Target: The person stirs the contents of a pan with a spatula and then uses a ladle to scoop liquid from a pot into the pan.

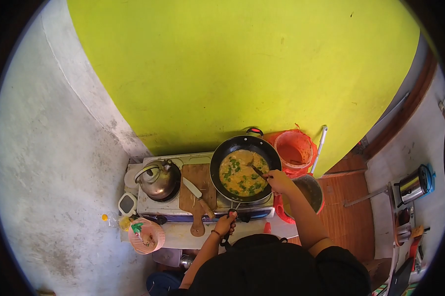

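The right hand [279, 181] is closed around a dark utensil [257, 171], whose far end dips into the food just beyond the knuckles; it is too thin and small to tell whether it is a spatula or a spoon. The food is a yellow-orange egg mixture [242, 173] flecked with green, spread across the bottom of a black frying pan [217, 163] that sits directly ahead of this hand on the stove [168, 209].

The left hand [226, 224] is lower, nearer the body, with its fingers wrapped tightly on the pan handle [231, 213], which sticks out from the near rim of the pan toward the person. A dark band circles that wrist.

To the left of the left hand, a wooden cutting board [196, 197] lies on the stove top with a knife [196, 192] resting diagonally across it, blade pointing away. Farther left, a metal kettle [158, 178] stands on the other burner. Below and left of the left hand, a pink basket [146, 236] sits at the counter edge, well apart from the pan.

Beyond the right hand stands an orange bucket [295, 148] against the green wall, and just to its right side, below the forearm, is a grey pot [311, 190].
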`<action>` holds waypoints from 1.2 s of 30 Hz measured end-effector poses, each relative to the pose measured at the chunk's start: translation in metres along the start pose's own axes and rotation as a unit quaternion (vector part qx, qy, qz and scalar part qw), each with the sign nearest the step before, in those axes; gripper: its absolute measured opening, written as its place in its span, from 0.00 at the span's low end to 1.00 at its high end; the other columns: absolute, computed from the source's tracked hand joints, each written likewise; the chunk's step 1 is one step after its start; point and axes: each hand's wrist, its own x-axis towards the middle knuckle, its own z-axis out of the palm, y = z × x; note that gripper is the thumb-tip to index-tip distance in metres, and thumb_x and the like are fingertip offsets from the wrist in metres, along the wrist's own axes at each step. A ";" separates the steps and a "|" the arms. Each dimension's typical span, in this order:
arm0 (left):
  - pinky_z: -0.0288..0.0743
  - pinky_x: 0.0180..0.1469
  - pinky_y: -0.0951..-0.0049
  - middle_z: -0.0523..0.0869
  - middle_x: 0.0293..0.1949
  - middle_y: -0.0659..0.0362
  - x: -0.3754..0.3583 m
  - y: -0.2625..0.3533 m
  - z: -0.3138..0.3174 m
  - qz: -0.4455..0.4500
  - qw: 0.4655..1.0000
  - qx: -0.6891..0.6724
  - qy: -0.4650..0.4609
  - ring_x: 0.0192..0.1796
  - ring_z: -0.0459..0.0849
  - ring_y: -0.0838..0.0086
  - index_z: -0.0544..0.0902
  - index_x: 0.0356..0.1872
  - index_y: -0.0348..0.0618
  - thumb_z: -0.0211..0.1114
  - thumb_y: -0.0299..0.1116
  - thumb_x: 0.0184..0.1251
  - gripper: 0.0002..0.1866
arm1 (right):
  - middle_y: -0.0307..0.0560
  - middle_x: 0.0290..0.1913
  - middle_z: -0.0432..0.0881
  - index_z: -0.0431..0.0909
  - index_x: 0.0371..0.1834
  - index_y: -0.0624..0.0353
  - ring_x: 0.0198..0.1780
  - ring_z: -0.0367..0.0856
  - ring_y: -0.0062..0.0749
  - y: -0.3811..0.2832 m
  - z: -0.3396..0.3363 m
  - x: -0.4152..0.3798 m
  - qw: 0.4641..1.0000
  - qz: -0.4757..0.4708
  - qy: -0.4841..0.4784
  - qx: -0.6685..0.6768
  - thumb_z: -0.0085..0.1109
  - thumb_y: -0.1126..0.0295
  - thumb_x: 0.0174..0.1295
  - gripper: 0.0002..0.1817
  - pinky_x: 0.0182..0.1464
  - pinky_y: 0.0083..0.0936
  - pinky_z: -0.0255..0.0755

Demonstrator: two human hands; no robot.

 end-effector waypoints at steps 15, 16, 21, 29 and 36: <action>0.58 0.14 0.79 0.67 0.14 0.65 0.001 0.000 0.000 -0.011 1.000 -0.007 0.002 0.13 0.65 0.81 0.68 0.23 0.43 0.57 0.53 0.59 0.22 | 0.56 0.39 0.79 0.78 0.45 0.53 0.40 0.78 0.47 0.013 -0.027 -0.066 0.956 -0.120 0.221 -0.150 0.47 0.69 0.52 0.17 0.45 0.36 0.70; 0.58 0.15 0.79 0.67 0.14 0.65 0.000 0.001 0.000 -0.012 1.000 -0.009 0.000 0.13 0.65 0.81 0.68 0.23 0.43 0.57 0.53 0.59 0.22 | 0.56 0.38 0.79 0.78 0.45 0.52 0.40 0.78 0.47 0.016 -0.028 -0.069 0.950 -0.127 0.232 -0.168 0.47 0.69 0.52 0.17 0.45 0.36 0.70; 0.58 0.15 0.79 0.67 0.14 0.65 0.005 -0.004 -0.002 -0.008 1.000 -0.007 -0.002 0.13 0.64 0.81 0.68 0.23 0.43 0.57 0.53 0.59 0.22 | 0.54 0.39 0.79 0.78 0.44 0.55 0.43 0.77 0.44 0.006 -0.035 -0.098 0.945 -0.089 0.245 -0.197 0.52 0.70 0.50 0.16 0.47 0.33 0.69; 0.58 0.17 0.80 0.66 0.15 0.67 0.000 0.002 0.000 -0.013 1.000 0.006 -0.009 0.14 0.63 0.81 0.66 0.21 0.46 0.56 0.53 0.60 0.21 | 0.52 0.30 0.80 0.78 0.45 0.56 0.31 0.80 0.39 0.008 -0.048 -0.123 0.934 -0.199 0.217 -0.201 0.54 0.71 0.50 0.16 0.35 0.30 0.72; 0.59 0.17 0.80 0.67 0.15 0.67 0.001 0.001 -0.001 -0.017 1.000 -0.003 -0.012 0.14 0.64 0.81 0.67 0.23 0.46 0.56 0.54 0.60 0.21 | 0.49 0.24 0.77 0.77 0.45 0.60 0.23 0.74 0.34 0.025 -0.016 -0.083 0.993 -0.074 0.076 0.046 0.50 0.72 0.53 0.15 0.28 0.26 0.68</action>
